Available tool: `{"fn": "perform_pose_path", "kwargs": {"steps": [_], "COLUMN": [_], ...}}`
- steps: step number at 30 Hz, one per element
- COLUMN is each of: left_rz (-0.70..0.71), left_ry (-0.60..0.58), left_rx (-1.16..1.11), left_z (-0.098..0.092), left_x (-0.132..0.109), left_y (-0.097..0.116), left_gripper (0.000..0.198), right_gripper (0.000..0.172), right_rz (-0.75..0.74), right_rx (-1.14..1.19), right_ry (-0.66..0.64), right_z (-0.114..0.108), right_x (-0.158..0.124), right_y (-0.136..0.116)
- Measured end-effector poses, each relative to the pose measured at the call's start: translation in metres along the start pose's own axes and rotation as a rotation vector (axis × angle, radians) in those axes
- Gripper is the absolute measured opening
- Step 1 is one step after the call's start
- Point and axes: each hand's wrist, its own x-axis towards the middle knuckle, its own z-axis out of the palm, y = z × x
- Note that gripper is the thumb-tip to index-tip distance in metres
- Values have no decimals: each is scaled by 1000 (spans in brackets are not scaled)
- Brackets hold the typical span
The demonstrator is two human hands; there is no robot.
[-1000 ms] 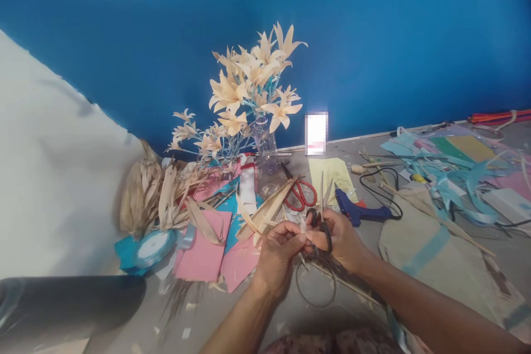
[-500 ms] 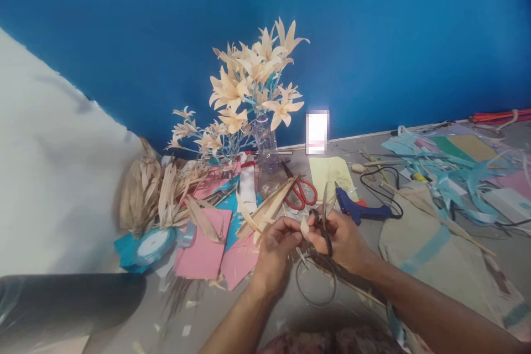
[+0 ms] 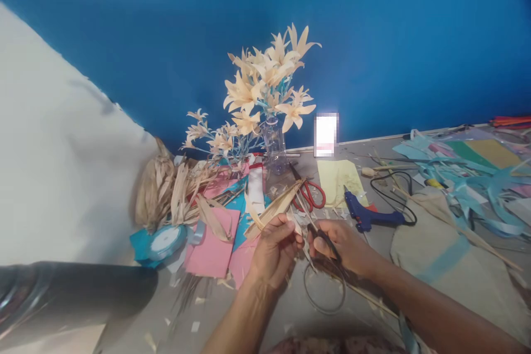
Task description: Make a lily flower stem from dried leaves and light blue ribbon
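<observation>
Between the fingertips of my left hand point(image 3: 271, 251) is a small pale piece of dried husk point(image 3: 295, 224), partly covered by the fingers. My right hand point(image 3: 346, 246) is closed around black-handled scissors point(image 3: 329, 241). Their blades point up and left, close beside the husk piece; whether they touch it I cannot tell. Just beyond the hands lie a strip of dried husk point(image 3: 279, 206) and red-handled scissors point(image 3: 318, 197). Below the hands rests a thin round ring point(image 3: 325, 312). To the right of my right hand lies a blue glue gun point(image 3: 371, 215).
Pale husk flowers point(image 3: 244, 92) stand in a clear bottle point(image 3: 274, 149) by the blue wall. Dried husks point(image 3: 153, 191), pink paper point(image 3: 213, 254) and a ribbon roll point(image 3: 168, 242) lie left. Blue ribbons point(image 3: 495, 213) and a cloth point(image 3: 418, 232) are right. A dark cylinder point(image 3: 83, 293) is front left.
The scissors have tilted left, with their blades now close to the husk piece. My left hand has turned, raising that piece. The whole view has shifted, so the scene sits further right.
</observation>
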Motion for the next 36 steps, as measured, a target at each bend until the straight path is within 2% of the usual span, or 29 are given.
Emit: {"fn": "perform_pose_path", "kwargs": {"steps": [5, 8, 14, 29, 36], "left_rz": [96, 151, 157, 171, 165], "left_ry": [37, 56, 91, 85, 78], "left_rx": [-81, -111, -143, -177, -177], "left_z": [-3, -2, 0, -1, -1], "left_x": [1, 1, 1, 1, 0], "left_y": [4, 5, 6, 6, 6], "left_gripper": [19, 21, 24, 23, 22], "right_gripper": [65, 70, 69, 71, 60], "right_rz": [13, 7, 40, 89, 92], "right_rx": [-44, -63, -63, -55, -59], "right_ry": [-133, -175, -189, -204, -187], "right_z": [5, 7, 8, 8, 9], "right_x": [-1, -1, -2, -2, -2], "right_y": [2, 3, 5, 6, 6]}}
